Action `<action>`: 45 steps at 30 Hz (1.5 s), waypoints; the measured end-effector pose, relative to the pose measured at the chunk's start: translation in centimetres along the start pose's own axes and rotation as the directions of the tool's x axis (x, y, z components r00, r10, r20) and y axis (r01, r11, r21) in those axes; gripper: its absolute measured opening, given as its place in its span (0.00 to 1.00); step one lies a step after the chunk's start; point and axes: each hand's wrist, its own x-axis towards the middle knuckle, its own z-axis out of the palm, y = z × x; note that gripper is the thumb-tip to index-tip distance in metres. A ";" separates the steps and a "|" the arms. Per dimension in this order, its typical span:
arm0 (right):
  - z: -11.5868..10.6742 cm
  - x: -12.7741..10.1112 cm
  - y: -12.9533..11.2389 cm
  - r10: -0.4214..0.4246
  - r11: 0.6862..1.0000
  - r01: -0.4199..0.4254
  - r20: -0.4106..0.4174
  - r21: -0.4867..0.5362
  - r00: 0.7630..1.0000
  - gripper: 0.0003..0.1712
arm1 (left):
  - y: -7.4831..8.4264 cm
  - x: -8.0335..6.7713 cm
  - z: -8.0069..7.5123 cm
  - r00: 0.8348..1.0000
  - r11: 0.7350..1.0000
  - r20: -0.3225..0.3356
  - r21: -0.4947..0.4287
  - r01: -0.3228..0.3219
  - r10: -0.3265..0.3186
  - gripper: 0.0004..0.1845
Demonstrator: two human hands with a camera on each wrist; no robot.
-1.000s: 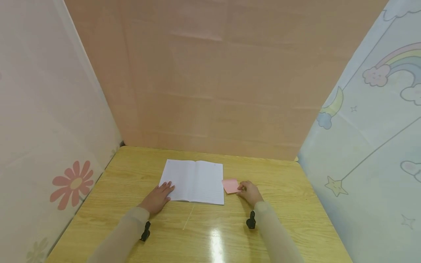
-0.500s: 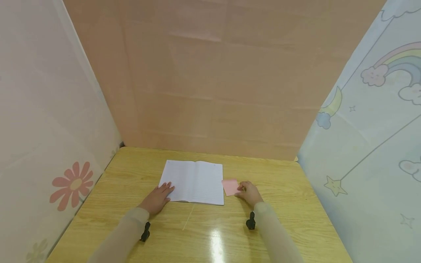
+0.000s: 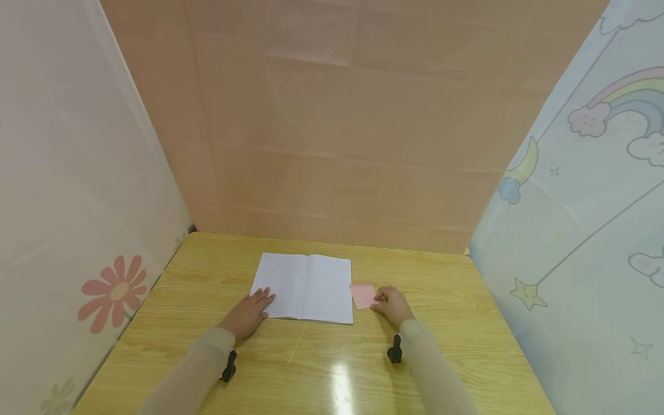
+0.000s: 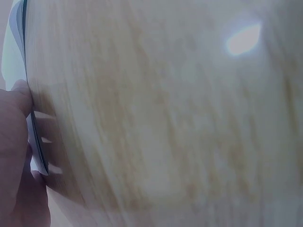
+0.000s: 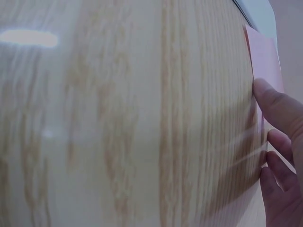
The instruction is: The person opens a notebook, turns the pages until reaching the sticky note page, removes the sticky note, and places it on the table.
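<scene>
While both forearms lay on the wooden surface (image 3: 446, 323), the left hand (image 3: 245, 316) rested flat with its fingers (image 3: 263, 298) straight, their tips pressing the near left corner of the open notebook (image 3: 306, 286). In the left wrist view the fingers touched the stacked page edges of that notebook (image 4: 35, 137). The right hand (image 3: 395, 305) sat on the other side, its fingers (image 3: 381, 297) lightly curled, the tips touching the right edge of the pink sticky note (image 3: 363, 295); whether they actually pinched it could not be told. The right wrist view showed a fingertip (image 5: 272, 101) against the note (image 5: 265, 59), which lay flat on the surface. The note lay just left of those fingers, touching or nearly touching the notebook's right edge. Beyond the fingers stood a plain peach panel (image 3: 342, 127), with a flower-printed panel (image 3: 111, 291) to the left and a rainbow-printed one (image 3: 612, 109) to the right.
</scene>
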 end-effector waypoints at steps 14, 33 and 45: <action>0.2 0.0 0.1 -0.007 1.000 0.007 -0.006 -0.015 1.000 0.08 | 0.1 -0.1 -0.1 1.000 1.000 -0.001 0.000 -0.004 0.004 0.26; -0.5 2.8 -1.0 0.144 0.975 -0.127 -0.081 0.180 0.986 0.14 | 0.3 0.0 -0.3 1.000 1.000 0.024 0.017 0.013 -0.013 0.27; 1.0 4.6 -0.9 0.193 0.977 -0.186 -0.071 0.104 0.979 0.06 | 0.4 0.2 -0.3 0.999 0.999 0.032 0.024 0.026 -0.027 0.27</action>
